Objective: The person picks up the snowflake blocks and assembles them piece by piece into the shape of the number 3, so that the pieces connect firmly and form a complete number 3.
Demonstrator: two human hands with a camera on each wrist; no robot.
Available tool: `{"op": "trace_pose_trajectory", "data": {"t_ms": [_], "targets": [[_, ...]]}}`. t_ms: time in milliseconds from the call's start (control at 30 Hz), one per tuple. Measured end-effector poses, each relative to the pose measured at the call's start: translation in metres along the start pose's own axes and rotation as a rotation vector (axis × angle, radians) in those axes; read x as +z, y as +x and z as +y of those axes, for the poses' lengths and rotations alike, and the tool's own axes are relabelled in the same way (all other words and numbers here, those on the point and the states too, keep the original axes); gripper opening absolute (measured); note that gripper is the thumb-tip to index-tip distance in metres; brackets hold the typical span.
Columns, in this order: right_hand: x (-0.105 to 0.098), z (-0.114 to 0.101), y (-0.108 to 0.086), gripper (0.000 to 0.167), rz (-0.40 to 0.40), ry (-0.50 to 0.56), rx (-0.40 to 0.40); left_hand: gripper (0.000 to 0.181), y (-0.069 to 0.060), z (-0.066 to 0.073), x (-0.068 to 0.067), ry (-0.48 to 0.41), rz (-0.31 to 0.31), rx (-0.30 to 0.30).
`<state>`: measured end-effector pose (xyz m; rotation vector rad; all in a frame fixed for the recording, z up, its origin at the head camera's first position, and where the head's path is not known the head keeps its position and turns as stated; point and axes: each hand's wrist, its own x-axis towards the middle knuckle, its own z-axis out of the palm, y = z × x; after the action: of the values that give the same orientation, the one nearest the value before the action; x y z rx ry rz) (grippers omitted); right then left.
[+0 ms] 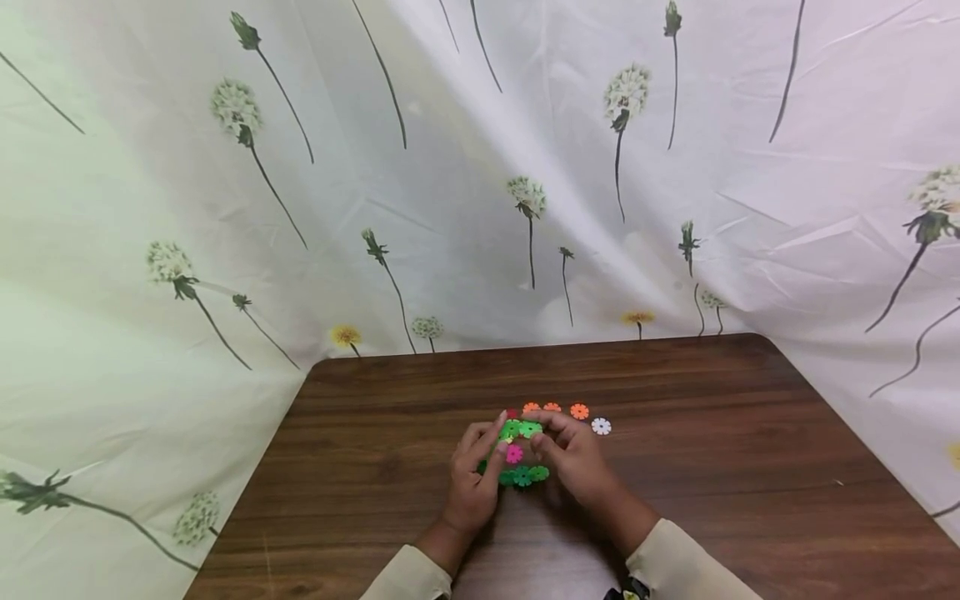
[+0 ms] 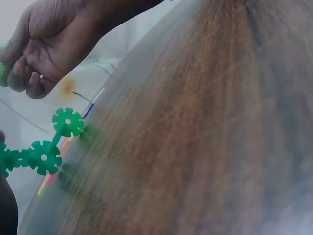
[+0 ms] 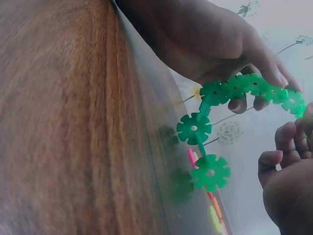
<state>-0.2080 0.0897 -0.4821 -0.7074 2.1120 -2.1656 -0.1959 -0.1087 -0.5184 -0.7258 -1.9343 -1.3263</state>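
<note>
A curved chain of joined green notched discs [image 3: 194, 128] is held up between both hands above the table. In the right wrist view the left hand [image 3: 210, 44] grips the chain's middle between thumb and fingers. The right hand [image 3: 296, 181] pinches its far end at the picture's edge, fingers curled. From the head view, the left hand [image 1: 474, 483] and right hand [image 1: 581, 462] face each other, with bright green discs [image 1: 529, 428] between them and darker green discs [image 1: 522, 476] lower down. In the left wrist view the chain's lower discs [image 2: 44, 157] hang near the table.
On the brown wooden table [image 1: 360, 433], a pink disc [image 1: 513, 454] shows between the hands. Beyond them lie a red disc [image 1: 512, 413], several orange discs [image 1: 579, 412] and a white disc [image 1: 602, 427]. A flower-patterned cloth [image 1: 450, 208] hangs behind the table.
</note>
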Motion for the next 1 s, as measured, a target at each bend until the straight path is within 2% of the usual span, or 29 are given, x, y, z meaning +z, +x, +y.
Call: {"op": "trace_pose_trajectory", "data": {"t_ms": [233, 333, 567, 800, 933, 1000], "targets": [[0.0026, -0.0070, 0.0006, 0.037, -0.001, 0.041, 0.002, 0.050, 0.0013, 0.0033, -0.0029, 0.036, -0.011, -0.030], [0.0041, -0.0082, 0.0001, 0.038, 0.010, 0.056, 0.005, 0.051, 0.0020, 0.0032, -0.0029, 0.038, -0.017, -0.005], [0.0075, -0.0068, -0.0009, 0.044, 0.020, 0.177, 0.058, 0.052, 0.0029, 0.0047, -0.0030, 0.030, -0.020, 0.014], [0.0052, -0.0078, -0.0002, 0.040, 0.018, 0.138, 0.075, 0.051, 0.0024, 0.0042, -0.0025, 0.022, -0.034, 0.007], [0.0047, -0.0083, -0.0005, 0.043, -0.020, 0.143, 0.075, 0.052, 0.0011, 0.0022, -0.0021, -0.008, -0.023, 0.009], [0.0042, -0.0074, -0.0006, 0.046, -0.036, 0.133, 0.051, 0.054, 0.0007, 0.0024, -0.0021, -0.014, -0.015, 0.008]]}}
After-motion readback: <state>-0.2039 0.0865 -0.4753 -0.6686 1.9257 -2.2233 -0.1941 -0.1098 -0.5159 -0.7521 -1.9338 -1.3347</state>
